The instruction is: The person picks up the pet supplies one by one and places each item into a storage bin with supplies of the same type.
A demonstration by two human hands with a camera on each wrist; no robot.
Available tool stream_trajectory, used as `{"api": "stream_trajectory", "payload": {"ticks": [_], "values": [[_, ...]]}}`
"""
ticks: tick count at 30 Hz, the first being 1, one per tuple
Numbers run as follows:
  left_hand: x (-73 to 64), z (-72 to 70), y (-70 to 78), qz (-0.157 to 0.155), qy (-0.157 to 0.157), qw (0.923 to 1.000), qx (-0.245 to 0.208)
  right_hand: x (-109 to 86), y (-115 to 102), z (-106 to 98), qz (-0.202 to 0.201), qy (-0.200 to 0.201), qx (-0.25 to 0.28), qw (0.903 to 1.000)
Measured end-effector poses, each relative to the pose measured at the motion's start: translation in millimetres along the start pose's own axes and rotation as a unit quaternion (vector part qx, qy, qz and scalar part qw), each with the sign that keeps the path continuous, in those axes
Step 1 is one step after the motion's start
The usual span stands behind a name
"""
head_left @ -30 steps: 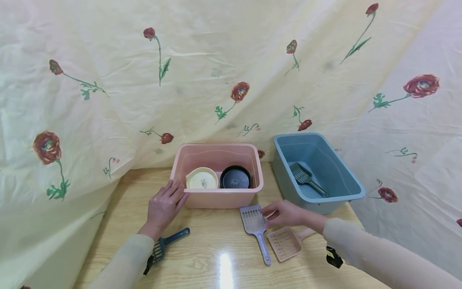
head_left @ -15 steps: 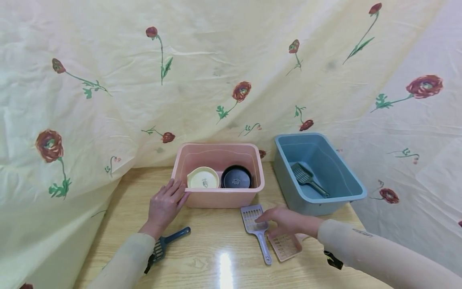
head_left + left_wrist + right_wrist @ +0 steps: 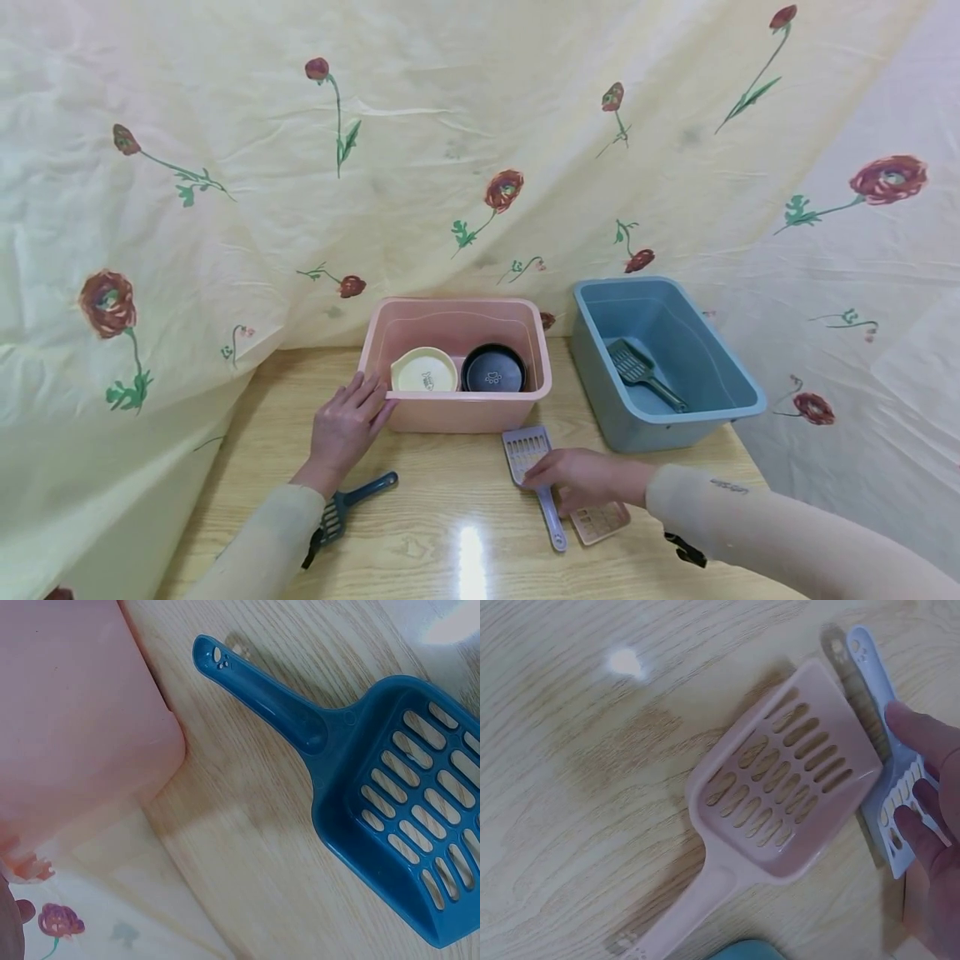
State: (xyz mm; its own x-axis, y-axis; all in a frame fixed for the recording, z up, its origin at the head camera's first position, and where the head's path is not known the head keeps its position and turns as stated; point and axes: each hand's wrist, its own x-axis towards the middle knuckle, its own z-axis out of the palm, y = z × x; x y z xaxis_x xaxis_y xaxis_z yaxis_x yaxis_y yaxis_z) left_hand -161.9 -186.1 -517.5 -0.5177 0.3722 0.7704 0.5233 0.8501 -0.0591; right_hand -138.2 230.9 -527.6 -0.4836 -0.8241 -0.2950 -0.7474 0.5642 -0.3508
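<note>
My left hand (image 3: 341, 429) holds the front left corner of the pink litter box (image 3: 457, 414), fingers over its rim. Over the lavender litter scoop (image 3: 553, 523) my right hand (image 3: 588, 477) reaches with fingers spread. In the right wrist view the thumb is right at that scoop's handle (image 3: 871, 667), and the other fingers are over its slotted pan. A pink scoop (image 3: 780, 772) lies beside it, partly under the right hand in the head view. Below the left wrist is a dark blue scoop (image 3: 262, 697), flat on the table.
Inside the pink box sit a cream bowl (image 3: 423, 372) and a black bowl (image 3: 493, 372). The blue litter box (image 3: 637, 433) stands angled at the right with a dark green scoop (image 3: 637, 371) in it. Floral cloth (image 3: 420, 208) hangs behind the wooden table (image 3: 420, 533).
My right hand has moved down and left, from the lavender scoop's right edge to over its pan and neck. The left hand stays at the pink box's corner.
</note>
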Motion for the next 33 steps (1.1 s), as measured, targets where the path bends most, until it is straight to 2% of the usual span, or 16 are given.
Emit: {"api": "stream_trajectory", "payload": {"ticks": [6, 12, 22, 24, 29, 33], "values": [[-0.1, 1.3, -0.4, 0.001, -0.002, 1.0, 0.003, 4.6, 3.8, 8.9, -0.032, 0.009, -0.07, 0.997], [-0.1, 2.4, -1.1, 0.006, 0.001, 1.0, 0.002, 9.9, 7.6, 16.6, -0.075, 0.032, -0.149, 0.9855], [-0.6, 2.1, -1.6, 0.005, 0.0, 1.0, 0.002, 20.7, 0.1, 20.6, -0.098, 0.072, -0.147, 0.9815], [-0.6, 2.4, -1.8, 0.007, 0.001, 1.0, 0.002, 21.6, -1.9, 20.4, -0.115, 0.081, -0.153, 0.9781], [0.1, 1.9, -1.5, 0.006, -0.006, 0.9999, 0.005, 23.6, -4.7, 20.4, -0.178, 0.095, -0.184, 0.9619], [-0.5, 2.2, -1.5, 0.004, -0.004, 1.0, 0.003, 27.0, -7.9, 21.2, -0.203, 0.075, -0.177, 0.9602]]}}
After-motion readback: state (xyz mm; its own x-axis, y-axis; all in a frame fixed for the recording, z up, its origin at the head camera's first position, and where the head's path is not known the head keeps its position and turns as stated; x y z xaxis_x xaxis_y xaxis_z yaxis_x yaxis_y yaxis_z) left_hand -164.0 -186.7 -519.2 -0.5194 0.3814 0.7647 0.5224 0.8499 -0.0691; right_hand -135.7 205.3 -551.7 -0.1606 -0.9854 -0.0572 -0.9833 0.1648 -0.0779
